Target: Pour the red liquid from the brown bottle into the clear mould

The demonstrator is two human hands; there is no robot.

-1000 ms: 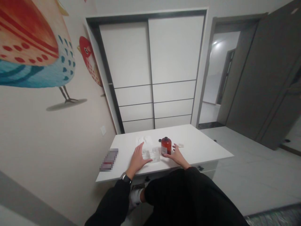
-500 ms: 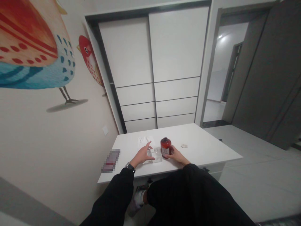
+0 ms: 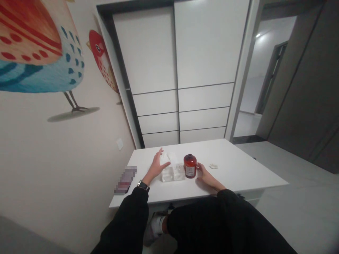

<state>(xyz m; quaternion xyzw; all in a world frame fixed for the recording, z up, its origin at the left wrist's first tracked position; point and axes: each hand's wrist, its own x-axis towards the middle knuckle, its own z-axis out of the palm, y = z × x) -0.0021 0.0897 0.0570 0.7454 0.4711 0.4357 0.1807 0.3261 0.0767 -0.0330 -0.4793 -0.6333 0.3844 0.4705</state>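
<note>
A small dark red bottle (image 3: 190, 165) with a dark cap stands upright on the white table (image 3: 233, 173). Just left of it lies a white tissue pack (image 3: 172, 170) with tissue sticking up. My left hand (image 3: 157, 167) hovers at the pack's left side, fingers stretched out and apart, a watch on the wrist. My right hand (image 3: 202, 173) rests on the table right beside the bottle, fingers loosely extended toward it, holding nothing.
A blurred flat object (image 3: 125, 180) lies near the table's left edge. A small white scrap (image 3: 213, 165) sits right of the bottle. Behind the table stands a white sliding wardrobe (image 3: 182, 70); an open doorway (image 3: 262, 81) is at right. My dark-trousered leg fills the foreground.
My left hand lifted off the tissue pack and shifted to its left side. My right hand drew back slightly from the bottle to its right. The camera moved closer and tilted.
</note>
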